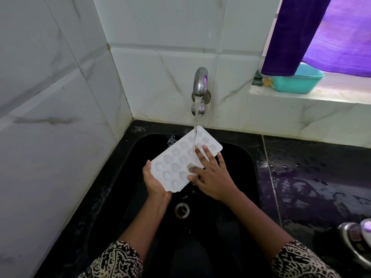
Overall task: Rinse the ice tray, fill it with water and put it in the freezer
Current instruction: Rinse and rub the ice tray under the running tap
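Sink [241, 177], big and black, fills the corner, with a wet black counter [311, 187] on its right. The white tray [176, 163] is held over the sink. The left hand [154, 181] holds its near end, thumb on top, fingers hidden under it. The right hand [212, 177] lies flat on the cups, fingers straight and spread, gripping nothing. The tap [200, 83] is on, and the water [195, 135] hits the tray's far end.

I think this is the rinse step; filling has not begun. Next the tray must be held level under the stream so every cup fills, then carried flat so nothing spills. The tray's cups face up. Its long side runs from near-left to far-right, far end pointing at the tap.
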The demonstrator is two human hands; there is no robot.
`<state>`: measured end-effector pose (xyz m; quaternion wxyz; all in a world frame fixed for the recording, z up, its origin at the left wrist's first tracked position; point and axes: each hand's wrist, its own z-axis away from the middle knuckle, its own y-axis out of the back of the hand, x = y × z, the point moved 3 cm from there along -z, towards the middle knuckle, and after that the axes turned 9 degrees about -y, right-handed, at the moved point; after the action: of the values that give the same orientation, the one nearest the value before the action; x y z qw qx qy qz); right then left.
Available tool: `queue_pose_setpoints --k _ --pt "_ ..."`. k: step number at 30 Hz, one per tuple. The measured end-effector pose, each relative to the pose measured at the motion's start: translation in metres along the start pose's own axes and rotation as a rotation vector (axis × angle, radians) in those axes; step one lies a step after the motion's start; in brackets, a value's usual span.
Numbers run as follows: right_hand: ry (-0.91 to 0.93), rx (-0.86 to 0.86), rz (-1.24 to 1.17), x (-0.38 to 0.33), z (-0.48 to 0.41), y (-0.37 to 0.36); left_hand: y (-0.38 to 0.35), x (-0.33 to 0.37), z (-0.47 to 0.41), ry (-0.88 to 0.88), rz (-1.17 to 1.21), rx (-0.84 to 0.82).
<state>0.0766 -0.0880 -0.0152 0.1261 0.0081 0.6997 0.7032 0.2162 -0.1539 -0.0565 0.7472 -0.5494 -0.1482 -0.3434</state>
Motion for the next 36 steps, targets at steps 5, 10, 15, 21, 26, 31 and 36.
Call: queue_pose_setpoints --k 5,10,15,21,26,31,36 --pt "-0.045 0.056 -0.006 -0.002 -0.002 0.002 -0.004 -0.003 0.002 -0.009 0.01 0.007" --pt "-0.007 -0.006 -0.068 0.003 0.001 0.0 -0.001 0.002 -0.002 -0.01 0.019 -0.016" --pt "-0.065 0.086 -0.018 0.005 0.003 0.008 -0.005 -0.008 0.006 0.002 0.02 0.007" --pt "-0.155 0.127 -0.095 -0.008 0.018 0.006 -0.004 -0.011 0.006 -0.006 -0.003 0.014" --pt "-0.156 0.139 -0.201 -0.008 0.023 0.021 0.003 -0.014 0.005 0.039 0.015 0.007" --pt "-0.047 0.013 -0.137 -0.012 0.011 0.018 -0.004 -0.023 0.014 0.124 0.0 -0.028" --pt "-0.046 -0.009 -0.092 -0.012 -0.009 0.019 -0.017 -0.032 0.011 0.167 0.044 -0.093"
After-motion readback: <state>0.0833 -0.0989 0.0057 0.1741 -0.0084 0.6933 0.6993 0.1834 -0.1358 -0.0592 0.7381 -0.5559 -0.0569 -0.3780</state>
